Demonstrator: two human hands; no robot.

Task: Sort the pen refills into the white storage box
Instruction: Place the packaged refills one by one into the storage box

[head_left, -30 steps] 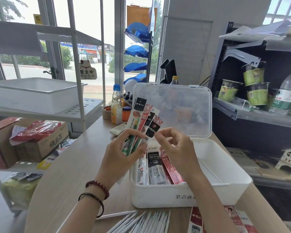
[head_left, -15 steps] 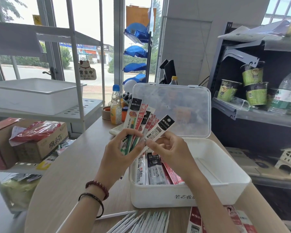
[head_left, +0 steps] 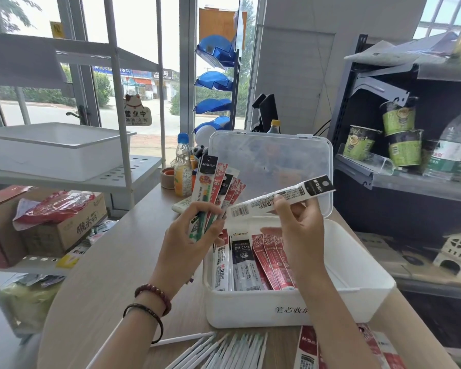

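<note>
The white storage box (head_left: 357, 291) stands open on the wooden table, its clear lid (head_left: 272, 161) upright behind it. Several refill packs (head_left: 250, 265) lie side by side in its left part. My left hand (head_left: 189, 235) grips a fan of refill packs (head_left: 218, 185) upright, left of the box. My right hand (head_left: 301, 230) pinches one white refill pack with a black header (head_left: 280, 198), held almost level above the box, apart from the fan.
Loose white refills (head_left: 224, 352) and red packs (head_left: 312, 347) lie at the table's near edge. A drink bottle (head_left: 183, 169) and tape roll (head_left: 167, 177) stand behind the fan. A white bin (head_left: 51, 150) sits on the left shelf; cups and bottles fill the right shelf.
My right hand has pulled one white, black-topped pack out of the fan and swung it to the right, above the box. My left hand stays in place with the rest.
</note>
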